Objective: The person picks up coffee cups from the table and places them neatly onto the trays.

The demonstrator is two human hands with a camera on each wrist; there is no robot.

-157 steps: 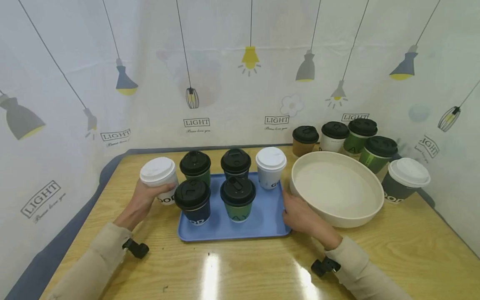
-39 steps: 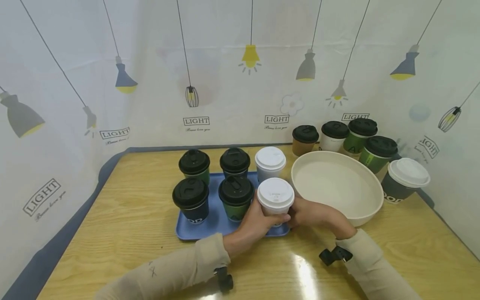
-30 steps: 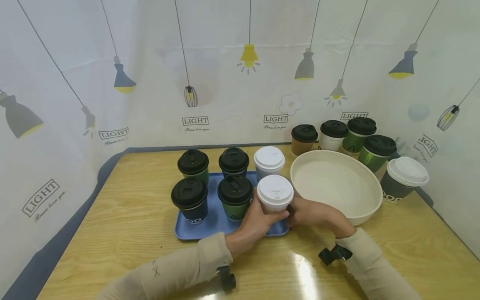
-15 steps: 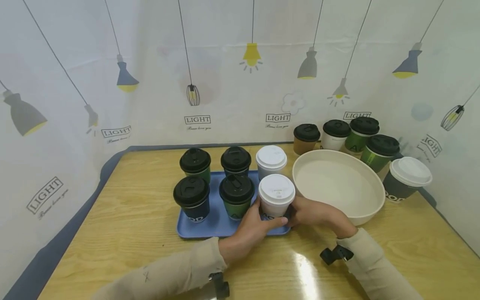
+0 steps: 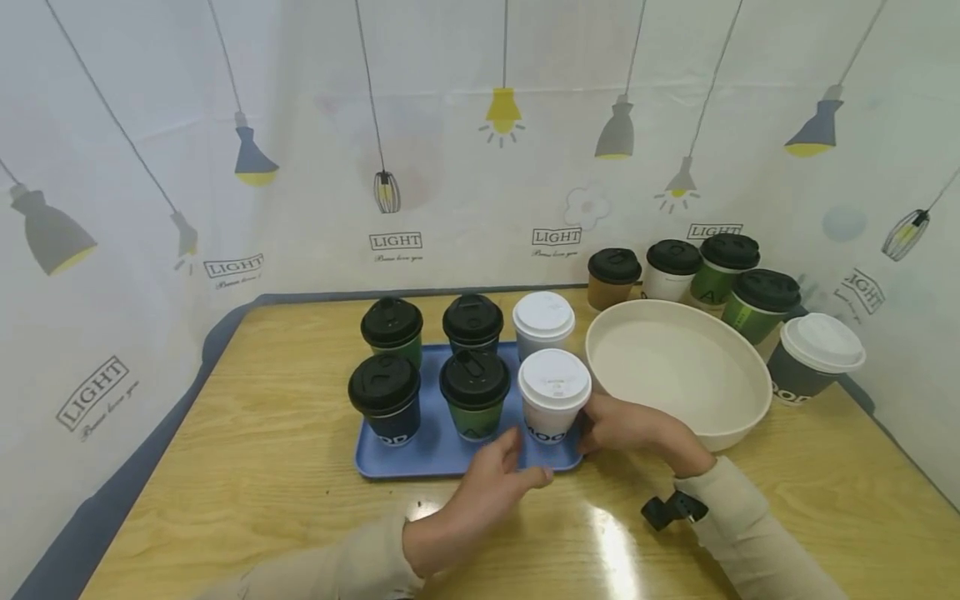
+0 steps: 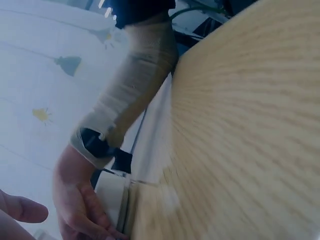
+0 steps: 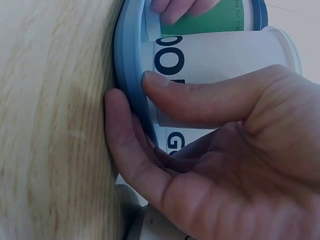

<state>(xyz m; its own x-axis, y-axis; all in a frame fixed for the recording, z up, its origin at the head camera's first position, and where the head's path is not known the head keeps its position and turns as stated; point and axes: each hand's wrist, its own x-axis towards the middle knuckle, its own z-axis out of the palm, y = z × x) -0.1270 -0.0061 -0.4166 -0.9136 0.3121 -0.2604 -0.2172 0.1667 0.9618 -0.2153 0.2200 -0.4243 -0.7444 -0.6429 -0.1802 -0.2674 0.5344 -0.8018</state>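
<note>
On the blue tray (image 5: 435,461) stand two rows of lidded paper coffee cups, several with black lids. A white coffee cup (image 5: 555,392) with a white lid stands upright at the tray's front right. My left hand (image 5: 483,492) is just in front of that cup, fingers and thumb apart, holding nothing; only part of it, including the thumb (image 6: 27,209), enters the left wrist view. With my right hand (image 5: 633,429) I grip the tray's right edge. In the right wrist view its thumb lies over the tray rim (image 7: 131,55), close against the cup, with the fingers outside and below.
A round cream bowl (image 5: 675,367) stands right of the tray, close to my right hand. Behind and beside it are several more lidded cups, including a dark one with a white lid (image 5: 817,354). A printed cloth (image 5: 465,217) hangs behind the wooden table (image 5: 247,417).
My left hand carried the white cup from left of the tray to its front right, set it down, let go and drew back toward me. My right hand stays at the tray's edge.
</note>
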